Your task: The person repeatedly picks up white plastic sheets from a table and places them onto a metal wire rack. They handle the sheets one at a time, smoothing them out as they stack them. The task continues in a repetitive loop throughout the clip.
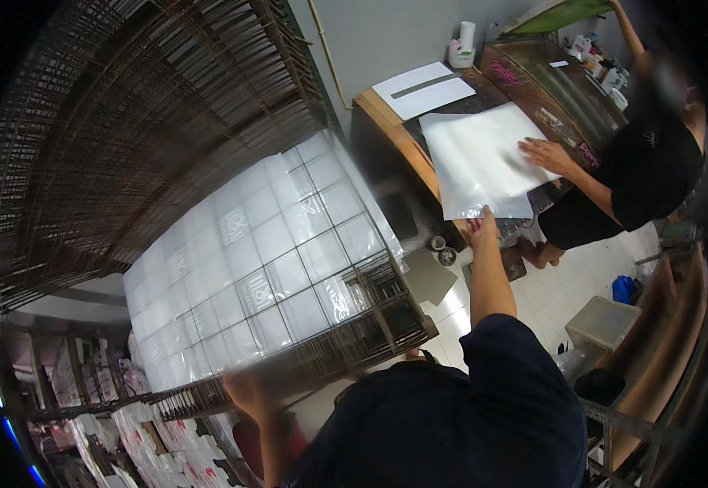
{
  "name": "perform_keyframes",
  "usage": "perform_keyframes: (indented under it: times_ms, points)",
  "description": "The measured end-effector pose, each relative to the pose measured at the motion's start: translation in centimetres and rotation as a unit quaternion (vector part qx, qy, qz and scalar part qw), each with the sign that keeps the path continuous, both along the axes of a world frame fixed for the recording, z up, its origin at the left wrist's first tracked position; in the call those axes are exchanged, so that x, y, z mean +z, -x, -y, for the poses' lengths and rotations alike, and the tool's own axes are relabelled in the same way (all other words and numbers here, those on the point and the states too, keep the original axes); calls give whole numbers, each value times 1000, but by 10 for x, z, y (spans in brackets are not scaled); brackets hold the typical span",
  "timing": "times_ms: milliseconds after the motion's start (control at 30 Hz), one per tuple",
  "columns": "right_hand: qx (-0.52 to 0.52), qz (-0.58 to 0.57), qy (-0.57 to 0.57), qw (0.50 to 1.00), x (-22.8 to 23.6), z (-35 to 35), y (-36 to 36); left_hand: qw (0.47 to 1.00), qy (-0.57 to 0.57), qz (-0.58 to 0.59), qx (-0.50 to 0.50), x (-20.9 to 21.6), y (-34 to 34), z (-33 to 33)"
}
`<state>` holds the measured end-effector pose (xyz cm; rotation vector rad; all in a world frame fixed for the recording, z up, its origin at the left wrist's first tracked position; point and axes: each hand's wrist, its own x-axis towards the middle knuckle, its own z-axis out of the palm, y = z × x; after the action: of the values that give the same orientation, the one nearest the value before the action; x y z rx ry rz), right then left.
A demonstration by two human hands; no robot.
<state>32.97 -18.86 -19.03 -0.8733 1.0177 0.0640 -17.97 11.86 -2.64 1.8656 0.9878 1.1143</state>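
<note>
My right hand (482, 229) reaches to the worktable on the right, its fingers closed on the near edge of a translucent plastic sheet (474, 202). That sheet lies with other whitish sheets (484, 142) on the dark tabletop. A co-worker's hand (545, 154) rests flat on the right side of these sheets. My left hand (244, 394) is at the front edge of a wire drying rack (370, 317); it is smeared by motion and its fingers do not show clearly. Clear printed plastic sheets (244, 252) with white marks lie across the rack's wire grid.
Raised wire shelves (151, 138) lean over the rack at upper left. A co-worker in black (655, 171) stands right of the worktable (395, 130), one arm on a green-edged frame (557, 16). Nearby are a white bottle (461, 53), a plastic box (603, 323) and two small cans (447, 256).
</note>
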Motion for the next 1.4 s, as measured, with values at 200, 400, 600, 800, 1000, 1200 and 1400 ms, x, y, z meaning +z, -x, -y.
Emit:
perform_keyframes:
  times_ms: [200,400,600,800,1000,1200,1400]
  points:
    - [-31,63,63,996,38,-10,1,1000,16,-12,3,3,4,29]
    - [-6,290,186,939,87,23,13,970,201,26,-136,12,-72,63]
    - [110,473,256,836,244,20,43,856,310,-124,-393,24,-139,95]
    - [225,623,158,733,366,-15,120,792,234,-88,-557,26,-163,119]
    - [306,706,35,638,390,-118,218,810,294,17,-506,3,-112,105]
    - [357,702,-63,613,414,-180,286,802,406,38,-436,26,-41,75]
    - [401,670,-156,605,438,-233,354,600,574,210,-516,23,-7,67]
